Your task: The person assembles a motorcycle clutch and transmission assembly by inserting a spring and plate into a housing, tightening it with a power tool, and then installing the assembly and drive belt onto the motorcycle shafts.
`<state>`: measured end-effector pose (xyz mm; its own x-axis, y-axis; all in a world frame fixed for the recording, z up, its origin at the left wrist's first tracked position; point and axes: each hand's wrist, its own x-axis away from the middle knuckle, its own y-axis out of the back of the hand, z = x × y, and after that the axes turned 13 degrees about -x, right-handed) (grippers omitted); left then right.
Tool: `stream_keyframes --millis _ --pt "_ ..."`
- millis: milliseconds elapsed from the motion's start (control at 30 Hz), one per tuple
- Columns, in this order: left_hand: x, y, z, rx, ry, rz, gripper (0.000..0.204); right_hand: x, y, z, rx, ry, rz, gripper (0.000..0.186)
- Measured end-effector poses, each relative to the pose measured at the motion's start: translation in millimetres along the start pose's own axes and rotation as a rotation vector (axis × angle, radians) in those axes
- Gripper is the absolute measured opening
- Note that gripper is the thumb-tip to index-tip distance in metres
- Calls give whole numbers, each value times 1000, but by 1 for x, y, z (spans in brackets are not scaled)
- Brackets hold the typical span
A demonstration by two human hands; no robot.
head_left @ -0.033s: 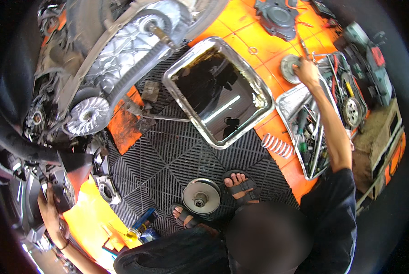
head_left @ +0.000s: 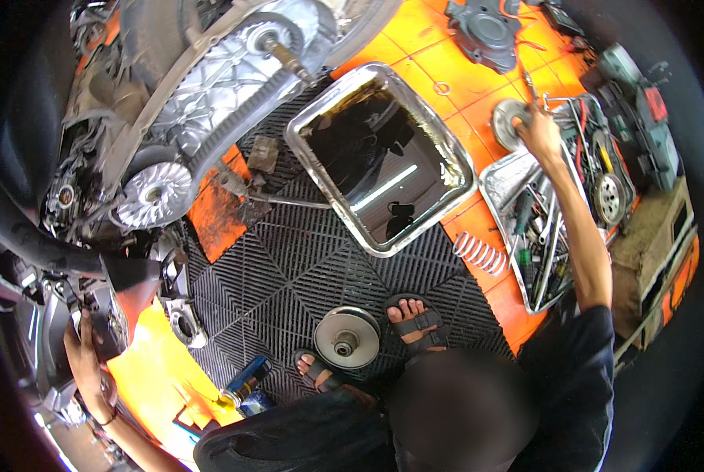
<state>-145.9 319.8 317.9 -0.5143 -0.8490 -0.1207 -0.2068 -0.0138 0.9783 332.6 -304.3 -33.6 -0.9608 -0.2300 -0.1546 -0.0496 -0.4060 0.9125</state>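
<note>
At the far right, my right hand [head_left: 537,135] is closed at the edge of a round grey metal disc [head_left: 507,124], with fingers over its face. A thin metal rod [head_left: 528,82] runs up from beside those fingers. My left hand [head_left: 81,354] reaches to the far left, its fingers stretched against a dark part [head_left: 110,322] low on the vehicle; they look apart, with no object visible in them. By my feet, a metal pulley with a central hub [head_left: 345,338] lies on the black ribbed mat [head_left: 249,295].
A metal pan of dark liquid [head_left: 298,149] lies ahead, left of a white coil spring [head_left: 479,253]. A tool tray [head_left: 489,185] holds several tools near my right forearm. The opened vehicle drive with a belt [head_left: 230,126] fills the upper left. A blue can [head_left: 247,377] lies near my foot.
The whole view has shifted slightly. My right hand and the disc stay together; my left hand keeps its place on the vehicle.
</note>
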Motion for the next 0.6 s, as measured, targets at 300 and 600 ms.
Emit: stream_keyframes --millis 300,600 --pt "-3 5 34 -38 -76 15 36 224 83 132 -237 480 739 49" --pt "12 3 -11 70 28 79 29 313 9 119 -82 529 744 35"
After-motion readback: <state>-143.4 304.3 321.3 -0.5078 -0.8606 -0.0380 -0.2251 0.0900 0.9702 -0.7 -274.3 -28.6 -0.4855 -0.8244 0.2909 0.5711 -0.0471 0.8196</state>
